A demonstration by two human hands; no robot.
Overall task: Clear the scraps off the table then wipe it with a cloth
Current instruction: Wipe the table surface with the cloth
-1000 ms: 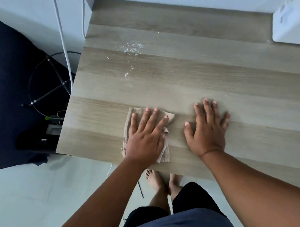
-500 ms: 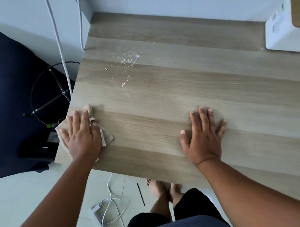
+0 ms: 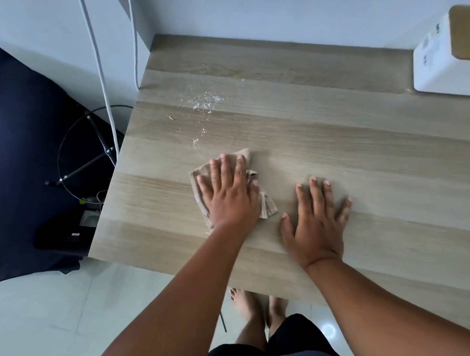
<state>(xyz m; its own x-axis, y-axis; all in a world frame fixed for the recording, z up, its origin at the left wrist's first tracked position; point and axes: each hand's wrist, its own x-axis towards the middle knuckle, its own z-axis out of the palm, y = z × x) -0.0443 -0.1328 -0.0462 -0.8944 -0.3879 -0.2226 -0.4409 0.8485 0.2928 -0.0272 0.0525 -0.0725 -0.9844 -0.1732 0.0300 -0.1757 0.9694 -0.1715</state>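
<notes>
The left hand (image 3: 229, 198) lies flat with its fingers straight and spread, pressing a beige cloth (image 3: 267, 206) onto the table (image 3: 360, 136); the cloth's edges show past the fingertips and beside the thumb. Just to its right, apart from the cloth, the right hand (image 3: 316, 223) rests palm-down on the bare wood, fingers splayed and holding nothing. Beyond the cloth, toward the far left corner, a scatter of white crumbs (image 3: 203, 103) lies on the pale wood-grain top, with a few specks trailing nearer. A white box (image 3: 437, 64) stands at the far right against the pale wall. White cables (image 3: 99, 76) hang beside the table's left edge over a dark stand, and bare feet show on the tiled floor below. Half a second ago the cloth was at the near left corner; now it is near the middle, while the right hand has kept its place.
</notes>
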